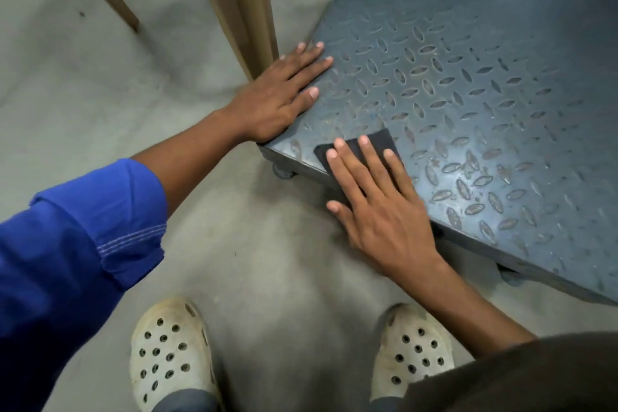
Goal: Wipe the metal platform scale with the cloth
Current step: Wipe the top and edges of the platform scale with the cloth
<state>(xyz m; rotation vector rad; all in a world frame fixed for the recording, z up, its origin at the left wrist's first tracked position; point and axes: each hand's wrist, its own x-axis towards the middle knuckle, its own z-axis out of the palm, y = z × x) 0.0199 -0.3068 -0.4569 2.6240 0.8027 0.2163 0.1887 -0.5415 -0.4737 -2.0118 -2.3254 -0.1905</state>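
A grey metal platform scale (468, 77) is seen standing on the concrete floor (83, 94). Its top is covered with small raised bumps, and rusty marks are seen near its front edge. A small round foot (284, 172) is seen under its front left corner.

A dark cloth (381, 139) is laid flat on the top of the scale. It is right at the front edge, close to the front left corner.

The cloth is pressed down by the right hand (378, 207). The fingers (347, 164) of this hand are held straight and spread a little, and they are laid on top of the cloth. The cloth is not gripped or pinched. It is only pushed flat. The thumb is held out past the front edge, over the floor.

The left hand (277, 97) is laid flat on the left edge of the scale, near the same corner. Its fingers are straight, and nothing is held in it. The two hands are near each other but kept apart.

A blue sleeve (83, 244) is rolled up on the left arm. Tan chair legs (240, 3) are seen on the floor just beside the left edge of the scale. Two white clogs (170, 351) with holes are seen on the floor below the hands.
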